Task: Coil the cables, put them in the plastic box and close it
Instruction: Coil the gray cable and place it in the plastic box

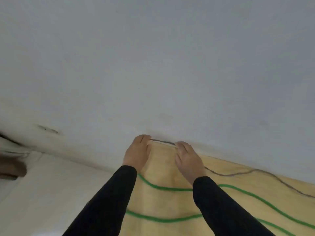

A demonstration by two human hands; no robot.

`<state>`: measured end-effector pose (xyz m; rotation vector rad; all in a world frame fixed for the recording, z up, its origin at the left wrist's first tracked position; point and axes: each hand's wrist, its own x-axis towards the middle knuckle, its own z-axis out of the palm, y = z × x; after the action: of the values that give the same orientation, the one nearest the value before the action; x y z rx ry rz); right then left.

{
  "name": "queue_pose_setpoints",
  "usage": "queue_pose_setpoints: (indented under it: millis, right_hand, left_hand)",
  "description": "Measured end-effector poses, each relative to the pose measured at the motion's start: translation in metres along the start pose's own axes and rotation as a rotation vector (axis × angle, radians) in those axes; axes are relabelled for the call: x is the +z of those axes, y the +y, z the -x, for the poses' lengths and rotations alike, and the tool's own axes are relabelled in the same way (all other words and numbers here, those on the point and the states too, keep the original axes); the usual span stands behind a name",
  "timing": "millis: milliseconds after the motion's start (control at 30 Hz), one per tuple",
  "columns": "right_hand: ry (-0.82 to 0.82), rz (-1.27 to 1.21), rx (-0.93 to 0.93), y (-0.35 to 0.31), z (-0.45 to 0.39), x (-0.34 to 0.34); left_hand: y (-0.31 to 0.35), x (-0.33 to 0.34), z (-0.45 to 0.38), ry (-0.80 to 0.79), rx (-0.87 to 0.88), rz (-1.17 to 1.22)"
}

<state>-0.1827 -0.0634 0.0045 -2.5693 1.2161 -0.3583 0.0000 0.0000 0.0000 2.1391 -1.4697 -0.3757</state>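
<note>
Both my hands reach forward to the far edge of a yellow mat [163, 201], where it meets the wall. My left hand [137, 151] and my right hand [187, 159] each have their fingers curled over a thin dark cable [162, 142], which is stretched in a short straight run between them. The same thin cable trails from under my right hand across the mat to the right edge of the view. A thick green cable [163, 188] lies on the mat in loose curves under my forearms. No plastic box is in view.
A plain grey-white wall [153, 65] fills the upper part of the view. Pale floor [42, 193] lies left of the mat. A blurred brown object [12, 169] sits at the far left edge by the wall.
</note>
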Motion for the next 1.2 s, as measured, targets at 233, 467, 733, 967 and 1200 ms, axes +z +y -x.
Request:
queue_pose_setpoints:
  millis: [233, 467, 733, 967, 1200]
  right_hand:
    - [0.068, 0.007, 0.021, -0.006, -0.022, 0.037]
    - [0.127, 0.081, 0.006, -0.012, -0.032, 0.04]
    - [0.286, -0.195, -0.037, -0.025, -0.04, -0.027]
    - [0.524, -0.283, -0.128, -0.038, -0.038, -0.135]
    - [0.664, -0.324, -0.236, -0.014, 0.01, -0.235]
  left_hand:
    - [-0.023, 0.025, -0.027, -0.036, 0.011, 0.108]
    - [-0.023, 0.017, -0.032, -0.049, 0.074, 0.271]
    - [0.003, -0.035, -0.043, 0.116, 0.212, 0.432]
    - [0.101, -0.103, -0.031, 0.14, 0.286, 0.726]
    - [0.211, -0.141, 0.006, 0.203, 0.188, 1.15]
